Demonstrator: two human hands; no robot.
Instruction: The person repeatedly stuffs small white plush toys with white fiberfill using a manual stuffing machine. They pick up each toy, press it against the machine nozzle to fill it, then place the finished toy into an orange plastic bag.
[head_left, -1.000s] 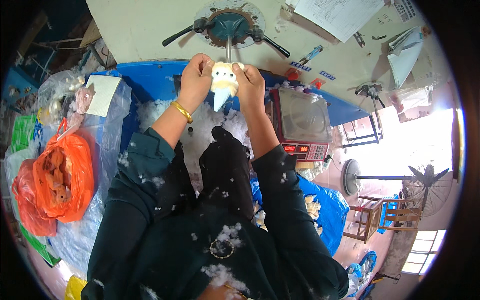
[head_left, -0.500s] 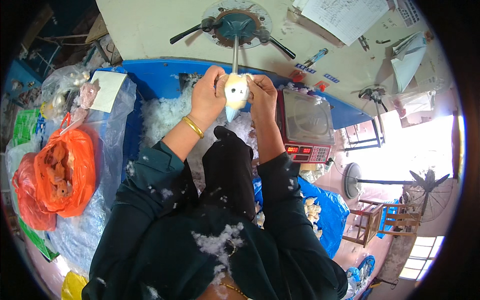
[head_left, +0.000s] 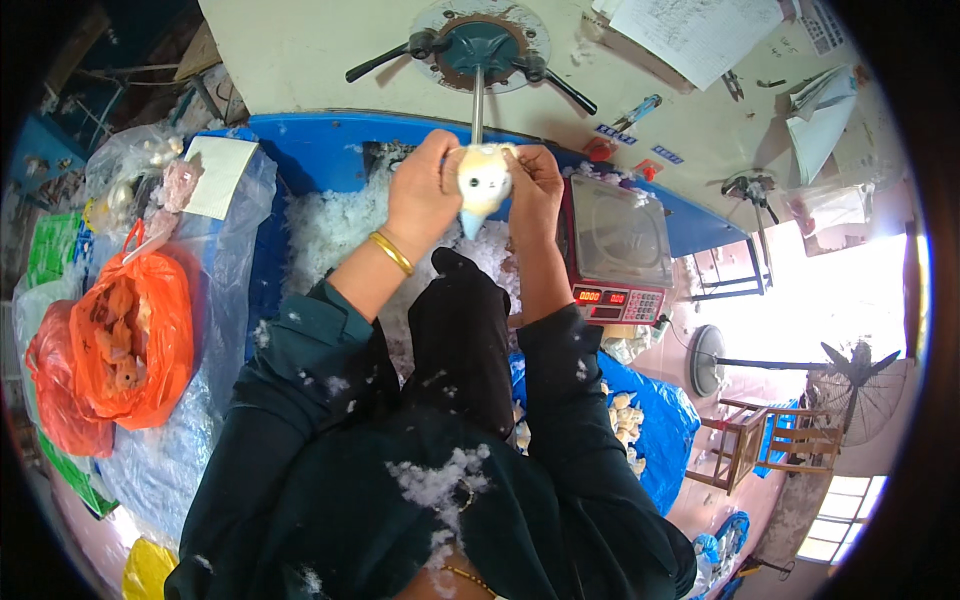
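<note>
Between my two hands is a small plush animal head (head_left: 484, 180), cream and yellow with dark eyes and a pale blue tip hanging below. My left hand (head_left: 424, 186) grips its left side, thumb and fingers pinched on the fabric. On the other side my right hand (head_left: 535, 186) pinches the right edge. The plush sits at the end of a thin metal nozzle (head_left: 478, 105), which sticks out from a round machine fitting (head_left: 480, 50) with black handles. Whether the nozzle goes inside the plush is hidden. White fluffy stuffing (head_left: 335, 235) lies below and around my hands.
A red digital scale (head_left: 622, 245) stands right of my hands. Orange plastic bags (head_left: 135, 340) with brown plush pieces lie at left. Finished-looking cream plush pieces (head_left: 626, 420) rest on a blue sheet (head_left: 665, 440) at right. Papers (head_left: 690, 35) and a cutter (head_left: 637, 113) lie on the machine's panel.
The plush turns slightly between my fingers, and its blue tip sits a little higher. Both hands keep their hold; the whole view shifts slightly.
</note>
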